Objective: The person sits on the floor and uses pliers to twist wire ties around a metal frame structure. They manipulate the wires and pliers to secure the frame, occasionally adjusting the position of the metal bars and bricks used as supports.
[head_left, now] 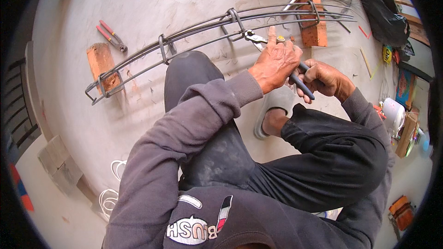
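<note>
A long cage of dark steel bars (pixel 198 23) with square bent-wire stirrups (pixel 162 50) lies across two bricks. My left hand (pixel 276 62) is closed round the handles of a pair of pincers (pixel 253 38), its index finger stretched forward. The pincers' metal head is at the lower bar, beside a middle stirrup (pixel 236 20). Back at the dark handle ends, my right hand (pixel 323 77) is closed on the same pincers, its fingers curled. Whether the jaws grip a tie wire is too small to tell.
One brick (pixel 100 60) supports the cage's left end, another brick (pixel 314 34) its right end. Red-handled pincers (pixel 111 36) lie on the concrete floor. A black bag (pixel 385 16), a white round container (pixel 393 113) and wood pieces stand right. White cable (pixel 108 198) coils lower left.
</note>
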### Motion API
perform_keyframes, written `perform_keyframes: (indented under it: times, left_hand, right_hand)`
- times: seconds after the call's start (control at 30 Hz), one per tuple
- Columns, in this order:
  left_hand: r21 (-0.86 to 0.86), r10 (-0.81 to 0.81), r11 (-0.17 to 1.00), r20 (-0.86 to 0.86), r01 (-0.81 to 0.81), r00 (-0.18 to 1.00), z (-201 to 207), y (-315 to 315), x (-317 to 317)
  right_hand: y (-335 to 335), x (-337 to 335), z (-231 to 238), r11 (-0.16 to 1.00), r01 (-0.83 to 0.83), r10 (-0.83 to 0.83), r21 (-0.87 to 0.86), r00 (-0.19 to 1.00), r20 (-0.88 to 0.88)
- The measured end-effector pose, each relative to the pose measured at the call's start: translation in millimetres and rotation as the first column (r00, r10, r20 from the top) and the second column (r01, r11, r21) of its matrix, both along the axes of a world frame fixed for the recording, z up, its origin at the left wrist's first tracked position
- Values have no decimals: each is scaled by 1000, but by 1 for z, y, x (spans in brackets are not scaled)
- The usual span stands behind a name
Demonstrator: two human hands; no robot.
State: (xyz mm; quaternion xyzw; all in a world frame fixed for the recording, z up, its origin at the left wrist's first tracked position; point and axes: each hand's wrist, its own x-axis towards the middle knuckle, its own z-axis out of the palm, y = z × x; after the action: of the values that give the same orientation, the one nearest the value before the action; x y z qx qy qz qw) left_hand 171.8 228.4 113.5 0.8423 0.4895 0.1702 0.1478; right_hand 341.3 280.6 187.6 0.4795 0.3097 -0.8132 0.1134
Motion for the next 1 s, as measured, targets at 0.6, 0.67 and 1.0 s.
perform_keyframes:
  times: [0.6,0.67,1.0]
  left_hand:
    - [-74,-98,992,4,98,995,2,-10,-6]
    - [-43,-119,992,-15,118,993,-6,-14,-7]
    - [-129,450,881,-72,-456,890,7,21,-100]
  right_hand:
    - [3,10,-10,973,-184,168,136,978,124]
    - [1,17,-24,835,-415,340,362,906,253]
    - [-27,84,-112,-200,-759,-9,620,634,773]
